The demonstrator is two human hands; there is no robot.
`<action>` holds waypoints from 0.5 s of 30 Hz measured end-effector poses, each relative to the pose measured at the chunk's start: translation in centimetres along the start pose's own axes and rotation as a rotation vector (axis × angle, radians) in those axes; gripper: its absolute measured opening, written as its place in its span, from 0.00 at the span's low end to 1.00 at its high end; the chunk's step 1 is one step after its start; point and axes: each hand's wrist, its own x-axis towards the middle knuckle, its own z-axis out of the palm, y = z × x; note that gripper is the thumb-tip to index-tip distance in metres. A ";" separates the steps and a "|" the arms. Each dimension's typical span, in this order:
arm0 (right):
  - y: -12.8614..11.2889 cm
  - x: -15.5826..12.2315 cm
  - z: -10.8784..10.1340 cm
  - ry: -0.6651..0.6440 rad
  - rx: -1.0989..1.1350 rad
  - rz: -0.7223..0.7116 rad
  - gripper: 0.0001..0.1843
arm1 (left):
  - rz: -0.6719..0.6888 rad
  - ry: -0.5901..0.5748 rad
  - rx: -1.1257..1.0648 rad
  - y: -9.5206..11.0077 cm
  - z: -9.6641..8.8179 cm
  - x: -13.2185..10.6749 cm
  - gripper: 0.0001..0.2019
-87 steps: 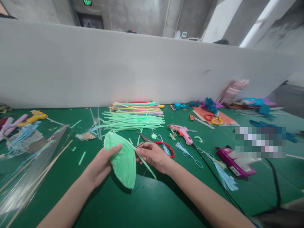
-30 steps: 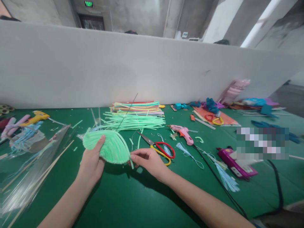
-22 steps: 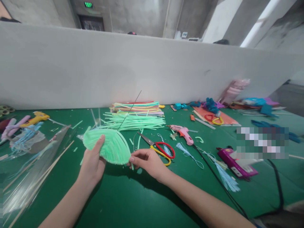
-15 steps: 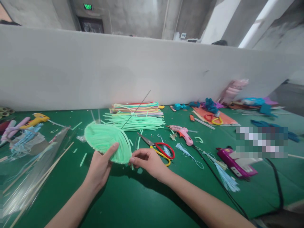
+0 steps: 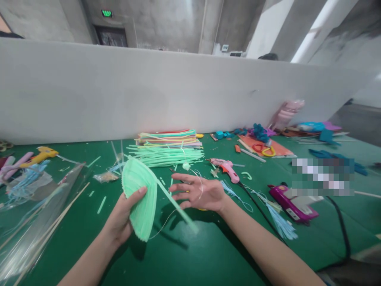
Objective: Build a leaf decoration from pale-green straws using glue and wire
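My left hand (image 5: 127, 212) is closed on a mint-green leaf-shaped piece (image 5: 141, 198) built of fuzzy chenille stems laid side by side, thumb on its face. From its right edge a single chenille stem (image 5: 177, 204) sticks out down to the right, its tip blurred. Right of it, my right hand (image 5: 198, 192) is open, palm up with fingers spread. A thin pale thread (image 5: 162, 227) runs from the piece's lower tip toward that hand; another stretch loops over the palm up to a small pale green lump (image 5: 186, 166). Scissors are mostly hidden behind the right hand.
Behind lie bundles of green chenille stems (image 5: 166, 156) and multicoloured ones (image 5: 169, 138). To the right are a pink glue gun (image 5: 224, 167) with its cable, blue tassels (image 5: 281, 220) and a purple device (image 5: 293, 203). A yellow glue gun (image 5: 40, 156) and wooden sticks (image 5: 64, 210) lie left.
My right hand has left the piece's edge, moved right and opened palm up. The leaf-shaped piece has turned more upright, and one stem now juts out from it.
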 end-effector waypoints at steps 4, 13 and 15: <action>1.4 0.8 0.2 0.158 -0.067 -0.040 0.19 | -0.026 -0.064 0.047 -0.1 0.3 -0.4 0.17; 3.6 1.8 1.4 0.216 -0.043 0.037 0.14 | -0.030 -0.202 0.130 -0.7 0.5 -0.2 0.13; 3.5 1.8 1.4 0.229 -0.006 0.058 0.12 | -0.025 -0.173 0.134 -0.7 0.4 0.0 0.13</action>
